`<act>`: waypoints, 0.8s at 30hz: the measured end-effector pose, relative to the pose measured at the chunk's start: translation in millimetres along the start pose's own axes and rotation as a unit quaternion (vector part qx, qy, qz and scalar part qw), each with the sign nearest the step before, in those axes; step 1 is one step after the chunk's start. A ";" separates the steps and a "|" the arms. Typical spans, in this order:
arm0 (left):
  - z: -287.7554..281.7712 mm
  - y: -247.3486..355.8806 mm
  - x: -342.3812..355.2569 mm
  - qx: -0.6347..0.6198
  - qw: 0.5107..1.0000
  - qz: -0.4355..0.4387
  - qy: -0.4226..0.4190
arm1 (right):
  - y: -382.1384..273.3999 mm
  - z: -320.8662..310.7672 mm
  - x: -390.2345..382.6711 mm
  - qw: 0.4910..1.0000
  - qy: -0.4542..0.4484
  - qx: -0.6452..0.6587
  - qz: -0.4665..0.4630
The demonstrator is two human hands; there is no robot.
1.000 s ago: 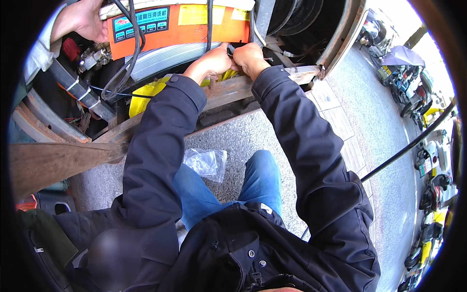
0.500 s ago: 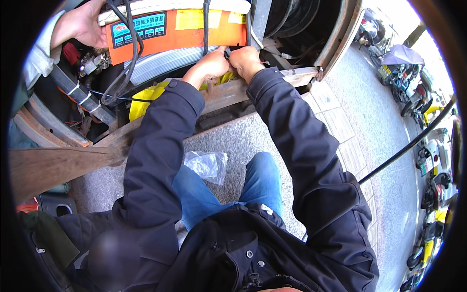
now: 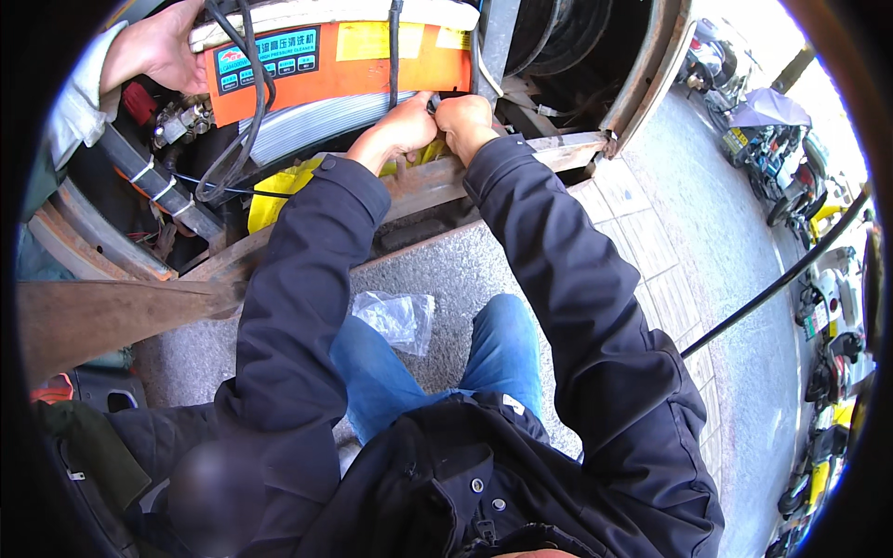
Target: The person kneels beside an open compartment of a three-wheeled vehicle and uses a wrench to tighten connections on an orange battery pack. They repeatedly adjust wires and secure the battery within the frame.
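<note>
Our left hand (image 3: 402, 130) and right hand (image 3: 464, 117) meet, curled, at a small dark piece (image 3: 432, 106) (pinching it or not, we cannot tell); likely close fingerwork, next calling for steadiness.

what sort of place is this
Probably an outdoor roadside or parking area: a row of parked two-wheelers lines the right side, with sunlit grey paving and a strip of pale tiles beside it.

Daylight is bright. The pale grey road surface (image 3: 735, 270) washes out toward its right edge. Deep shadow obscures detail behind the rusty brown metal beam (image 3: 558, 153); the orange rectangular panel (image 3: 344, 77) renders sharply. Straight edges bow near the black vignette. A round blur covers part of the black fabric jacket (image 3: 391, 502).
</note>
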State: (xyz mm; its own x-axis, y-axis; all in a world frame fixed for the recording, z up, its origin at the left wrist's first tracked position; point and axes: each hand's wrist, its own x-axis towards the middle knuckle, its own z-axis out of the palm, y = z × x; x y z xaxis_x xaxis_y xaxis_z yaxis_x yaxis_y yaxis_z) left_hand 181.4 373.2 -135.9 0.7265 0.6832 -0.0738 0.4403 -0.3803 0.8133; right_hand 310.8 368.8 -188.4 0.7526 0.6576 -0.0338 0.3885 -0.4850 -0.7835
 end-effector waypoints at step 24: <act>3.9 0.6 -3.3 0.028 0.999 0.037 0.015 | -11.0 -31.5 -18.2 0.954 -0.107 -0.231 -0.157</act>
State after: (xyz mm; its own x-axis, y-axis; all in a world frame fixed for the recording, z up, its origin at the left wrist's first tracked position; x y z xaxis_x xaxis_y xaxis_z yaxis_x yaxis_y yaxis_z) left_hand 181.3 368.3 -137.4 0.7426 0.6698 0.0025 0.4153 -0.4633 0.7829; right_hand 309.6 343.9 -159.6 0.4541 0.8909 -0.0070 0.8068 -0.4145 -0.4211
